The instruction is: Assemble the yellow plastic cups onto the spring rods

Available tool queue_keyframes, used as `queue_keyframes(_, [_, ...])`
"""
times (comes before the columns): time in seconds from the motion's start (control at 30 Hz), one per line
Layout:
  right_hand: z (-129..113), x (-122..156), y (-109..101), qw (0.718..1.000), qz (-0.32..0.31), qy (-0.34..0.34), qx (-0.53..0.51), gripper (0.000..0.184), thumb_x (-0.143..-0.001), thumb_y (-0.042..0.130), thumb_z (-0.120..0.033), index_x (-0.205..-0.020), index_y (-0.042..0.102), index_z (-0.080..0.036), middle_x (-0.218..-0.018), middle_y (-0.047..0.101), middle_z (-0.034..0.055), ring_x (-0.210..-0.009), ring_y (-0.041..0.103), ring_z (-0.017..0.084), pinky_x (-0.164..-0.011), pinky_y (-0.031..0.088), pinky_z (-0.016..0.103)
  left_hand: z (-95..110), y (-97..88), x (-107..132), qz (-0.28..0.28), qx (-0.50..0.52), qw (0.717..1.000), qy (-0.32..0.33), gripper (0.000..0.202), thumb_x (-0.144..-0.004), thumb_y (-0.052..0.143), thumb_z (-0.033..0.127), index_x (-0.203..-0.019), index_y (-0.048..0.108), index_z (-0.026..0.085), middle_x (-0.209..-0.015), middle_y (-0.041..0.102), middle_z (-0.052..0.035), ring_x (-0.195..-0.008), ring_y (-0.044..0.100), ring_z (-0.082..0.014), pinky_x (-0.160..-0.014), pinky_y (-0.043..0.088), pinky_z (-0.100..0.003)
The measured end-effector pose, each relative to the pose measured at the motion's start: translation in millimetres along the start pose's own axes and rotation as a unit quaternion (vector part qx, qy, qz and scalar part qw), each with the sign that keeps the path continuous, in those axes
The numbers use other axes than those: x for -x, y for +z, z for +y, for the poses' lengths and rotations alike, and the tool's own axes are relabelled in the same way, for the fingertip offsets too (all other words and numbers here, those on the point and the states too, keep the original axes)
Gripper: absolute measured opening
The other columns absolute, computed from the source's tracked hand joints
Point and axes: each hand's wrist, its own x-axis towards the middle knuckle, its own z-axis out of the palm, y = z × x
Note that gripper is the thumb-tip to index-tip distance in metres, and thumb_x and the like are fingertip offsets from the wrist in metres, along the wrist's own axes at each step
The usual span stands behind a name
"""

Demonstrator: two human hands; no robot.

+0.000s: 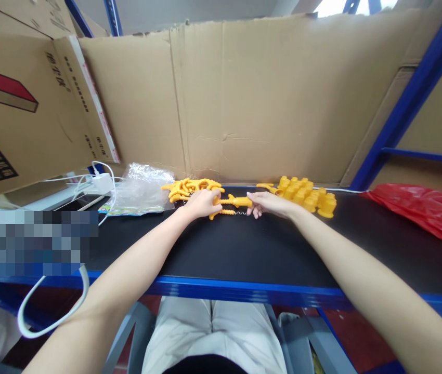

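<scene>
Yellow piece (238,201), right hand (268,203) covering end

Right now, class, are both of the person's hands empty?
No: the left hand and right hand are gripping yellow plastic parts between them.

Yellow piece (239,201), seemingly silver spiral (241,213), yellow cylinders (297,192), black worktop (244,254), blue frame (410,96), red plastic (419,210), plain brown cardboard (275,104)

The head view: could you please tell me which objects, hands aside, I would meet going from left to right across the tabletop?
White adapter, clear plastic bag, pile of yellow pieces, held yellow piece, cluster of yellow cup-shaped parts, red plastic bag.
</scene>
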Motion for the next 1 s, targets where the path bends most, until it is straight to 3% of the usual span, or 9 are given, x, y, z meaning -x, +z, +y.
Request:
queue_keyframes(0.13, [0.1, 5.3, -5.1, 0.999, -0.035, -0.005, -0.031, 0.04, -0.08, 0.058, -0.039, -0.109, 0.042, -0.016, -0.082, 0.068, 0.0065, -0.06, 0.059, 0.01, -0.057, 0.045, 0.022, 0.1, 0.7, -0.4, 0.012, 0.001, 1.0, 0.0, 0.032, -0.072, 0.047, 0.032, -0.099, 0.056, 0.02, -0.081, 0.063, -0.0045, -0.073, 0.059, -0.02, -0.065, 0.043, -0.029])
queue_keyframes(0.23, [0.7, 7.4, -9.1, 0.998, -0.049, -0.009, -0.046, 0.041, -0.076, 0.064, -0.03, -0.107, 0.04, -0.017, -0.083, 0.068, 0.0063, -0.06, 0.059, 0.009, -0.058, 0.045, 0.021, 1.1, 0.7, -0.1, 0.015, 0.002, 1.0, 0.005, 0.032, -0.072, 0.048, 0.031, -0.1, 0.056, 0.02, -0.082, 0.063, -0.0045, -0.073, 0.059, -0.0199, -0.065, 0.043, -0.029])
queue_keyframes(0.37, [1.6, 3.9, -9.2, 0.997, -0.057, 0.003, -0.061, 0.028, -0.082, 0.057, -0.039, -0.089, 0.043, -0.016, -0.075, 0.068, 0.0076, -0.054, 0.058, 0.009, -0.053, 0.044, 0.021, 0.7, 2.1, 0.2, 0.03, 0.001, 1.0, 0.007, 0.033, -0.071, 0.048, 0.029, -0.102, 0.056, 0.02, -0.084, 0.063, -0.0044, -0.075, 0.059, -0.0195, -0.066, 0.043, -0.029])
queue_keyframes(0.63, [3.3, -1.7, -5.2, 0.998, -0.037, 0.021, -0.044, 0.037, -0.08, 0.053, -0.051, -0.081, 0.048, -0.014, -0.062, 0.065, 0.006, -0.039, 0.046, 0.005, -0.037, 0.036, 0.017, -4.4, 7.3, -1.5, 0.039, 0.001, 0.999, 0.006, 0.029, -0.07, 0.051, 0.031, -0.095, 0.058, 0.019, -0.079, 0.064, -0.0036, -0.072, 0.06, -0.0193, -0.063, 0.043, -0.028])
queue_keyframes(0.73, [4.7, -1.3, -7.0, 0.998, -0.035, 0.021, -0.05, 0.036, -0.079, 0.055, -0.05, -0.081, 0.048, -0.014, -0.068, 0.065, 0.0068, -0.044, 0.051, 0.006, -0.039, 0.039, 0.017, -4.0, 6.6, -1.8, 0.038, 0.0, 0.999, 0.006, 0.029, -0.07, 0.051, 0.031, -0.096, 0.058, 0.019, -0.079, 0.064, -0.0035, -0.072, 0.06, -0.0191, -0.063, 0.043, -0.027])
queue_keyframes(0.83, [5.1, 1.2, -10.3, 0.997, -0.041, 0.02, -0.058, 0.036, -0.075, 0.064, -0.042, -0.093, 0.048, -0.015, -0.08, 0.066, 0.0072, -0.054, 0.058, 0.008, -0.048, 0.047, 0.018, -3.4, 5.8, -2.0, 0.036, -0.001, 0.999, 0.006, 0.031, -0.07, 0.051, 0.031, -0.098, 0.058, 0.019, -0.08, 0.064, -0.0037, -0.072, 0.06, -0.0188, -0.063, 0.043, -0.027])
queue_keyframes(1.0, [5.1, 4.2, -12.9, 0.995, -0.053, 0.009, -0.081, 0.052, -0.067, 0.073, -0.028, -0.108, 0.042, -0.02, -0.094, 0.064, 0.0068, -0.068, 0.064, 0.013, -0.061, 0.054, 0.026, -4.0, 6.0, -2.3, 0.043, -0.002, 0.999, 0.008, 0.031, -0.069, 0.051, 0.031, -0.097, 0.058, 0.02, -0.08, 0.064, -0.0033, -0.072, 0.06, -0.0191, -0.063, 0.043, -0.027])
